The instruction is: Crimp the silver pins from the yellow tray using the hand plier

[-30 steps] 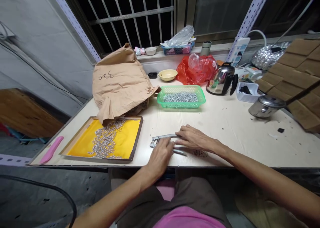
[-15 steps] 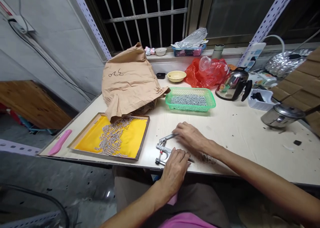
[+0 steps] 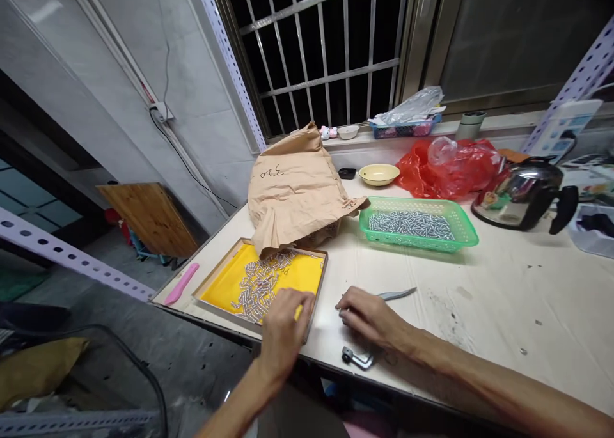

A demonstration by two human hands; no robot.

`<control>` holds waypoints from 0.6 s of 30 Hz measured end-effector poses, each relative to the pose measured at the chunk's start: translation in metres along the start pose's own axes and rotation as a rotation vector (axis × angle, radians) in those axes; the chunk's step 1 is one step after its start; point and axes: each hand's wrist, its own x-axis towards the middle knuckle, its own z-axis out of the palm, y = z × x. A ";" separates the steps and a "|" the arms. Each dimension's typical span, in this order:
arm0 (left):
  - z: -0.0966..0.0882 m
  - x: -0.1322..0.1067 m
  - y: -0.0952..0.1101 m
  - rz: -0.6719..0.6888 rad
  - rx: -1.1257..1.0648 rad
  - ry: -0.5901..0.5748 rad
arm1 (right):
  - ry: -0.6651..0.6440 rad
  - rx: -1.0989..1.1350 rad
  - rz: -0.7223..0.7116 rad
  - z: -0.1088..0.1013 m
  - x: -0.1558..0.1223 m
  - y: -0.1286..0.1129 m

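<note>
My left hand (image 3: 284,326) is over the front right corner of a shallow tray (image 3: 204,300) lined with yellow. Its fingers are curled together, and what they hold, if anything, is hidden. Small silvery metal pieces (image 3: 259,288) lie in a heap in the tray, just beyond the fingers. My right hand (image 3: 371,316) is closed above the table, over a metal plier-like tool (image 3: 361,359). A grey handle of it shows behind the hand, and a C-shaped end in front. Something tiny seems to be at the right fingertips, too small to name.
A brown paper bag (image 3: 297,188) leans over the tray's back edge. Beyond the right hand stands a green basket (image 3: 465,233) of metal pieces. A kettle (image 3: 518,195), a red plastic bag (image 3: 422,169) and a yellow dish (image 3: 378,176) are behind. A pink tool (image 3: 182,283) lies left.
My left hand has left the plier-like tool and moved left to the tray. My right hand has drawn nearer, in over the tool. The view has turned left.
</note>
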 end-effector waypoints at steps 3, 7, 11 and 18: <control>-0.002 0.034 -0.043 -0.158 0.222 -0.008 | 0.337 0.029 0.176 -0.023 0.009 0.007; 0.011 0.060 -0.085 -0.177 0.418 -0.218 | 0.575 -0.150 0.338 -0.076 0.020 0.030; 0.026 0.067 -0.113 -0.114 0.469 -0.350 | 0.663 -0.308 0.435 -0.130 0.028 0.063; 0.035 0.083 -0.132 -0.081 0.431 -0.396 | 0.457 -0.530 0.437 -0.143 0.019 0.050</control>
